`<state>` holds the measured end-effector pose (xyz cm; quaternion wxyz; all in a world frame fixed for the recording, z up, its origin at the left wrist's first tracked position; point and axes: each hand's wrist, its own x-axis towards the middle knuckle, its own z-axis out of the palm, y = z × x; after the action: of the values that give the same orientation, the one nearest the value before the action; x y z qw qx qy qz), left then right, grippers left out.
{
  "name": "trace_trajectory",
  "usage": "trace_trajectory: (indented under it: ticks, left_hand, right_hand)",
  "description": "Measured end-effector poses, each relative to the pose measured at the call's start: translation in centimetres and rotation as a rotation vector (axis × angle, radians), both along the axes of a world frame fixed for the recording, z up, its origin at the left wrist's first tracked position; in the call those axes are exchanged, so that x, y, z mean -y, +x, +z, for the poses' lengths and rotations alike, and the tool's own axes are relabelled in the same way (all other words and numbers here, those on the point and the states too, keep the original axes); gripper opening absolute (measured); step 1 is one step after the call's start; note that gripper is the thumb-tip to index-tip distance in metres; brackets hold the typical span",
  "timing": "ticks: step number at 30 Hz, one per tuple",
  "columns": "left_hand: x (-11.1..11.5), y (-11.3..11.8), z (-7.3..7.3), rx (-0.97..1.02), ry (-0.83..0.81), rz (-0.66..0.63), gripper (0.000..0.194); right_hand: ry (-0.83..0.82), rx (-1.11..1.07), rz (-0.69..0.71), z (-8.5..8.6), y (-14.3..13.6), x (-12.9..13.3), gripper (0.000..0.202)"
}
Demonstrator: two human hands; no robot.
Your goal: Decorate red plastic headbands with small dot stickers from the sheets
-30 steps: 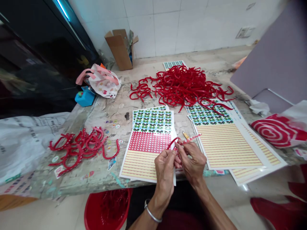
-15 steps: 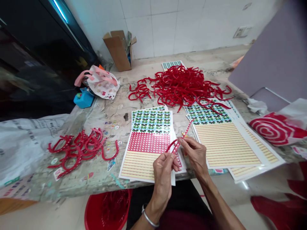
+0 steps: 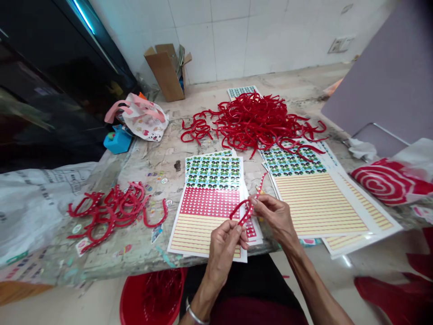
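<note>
My left hand point(image 3: 225, 246) is closed, its thumb and fingers pinching one end of a curved red band point(image 3: 237, 208). My right hand point(image 3: 274, 217) is closed too, pinching a narrow red sticker strip point(image 3: 262, 182) with white dots. The strip runs along the band near the left fingertips, and its free end sticks up past the right fingers. Both hands are over the right edge of a sticker sheet point(image 3: 203, 225) with green, red and yellow sections. Dotted red bands point(image 3: 126, 205) lie in a loose heap at the left.
A large pile of plain red bands point(image 3: 253, 119) covers the middle back of the table. More sticker sheets point(image 3: 318, 203) lie at the right. A red bucket point(image 3: 130, 293) stands below the front edge. A cardboard box point(image 3: 165, 74) and a white bag point(image 3: 147, 119) stand at the back left.
My left hand has shifted slightly down and left, drawing away from my right hand. More of the band shows between them. The upright end of the strip has tilted slightly left.
</note>
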<state>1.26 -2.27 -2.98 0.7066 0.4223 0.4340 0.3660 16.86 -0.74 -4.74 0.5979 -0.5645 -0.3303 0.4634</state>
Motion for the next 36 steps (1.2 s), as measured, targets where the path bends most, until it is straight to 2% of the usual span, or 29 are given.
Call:
trace_trajectory:
  ticks: [5,9,15,21,29,32,36]
  left_hand:
    - [-1.0,-0.4,2.2,-0.081,0.095,-0.136,0.013]
    - [-1.2,0.1,3.5,-0.051,0.078,-0.202,0.017]
    - [-0.3,0.3,3.1,-0.109,0.081,-0.116,0.021]
    - [0.6,0.3,2.8,-0.118,0.083,-0.108,0.021]
    - [0.9,-0.1,2.7,-0.120,0.111,-0.159,0.018]
    - [0.9,-0.3,2.7,-0.085,0.094,-0.190,0.016]
    - [0.5,0.1,3.3,-0.046,0.069,-0.191,0.016]
  right_hand:
    - [0.276,0.400,0.034,2.0,-0.9,1.5,0.004]
    - [0.363,0.603,0.053,3.1,-2.0,2.5,0.010]
    - [0.247,0.483,0.058,2.6,-2.1,2.5,0.010]
    - [0.151,0.392,0.054,2.1,-1.6,2.1,0.007]
    - [-0.056,0.185,0.117,1.6,-0.6,1.8,0.021]
    - [-0.046,0.202,0.115,1.8,-0.7,2.0,0.019]
    - [0.086,0.360,0.090,2.5,-1.2,2.6,0.011]
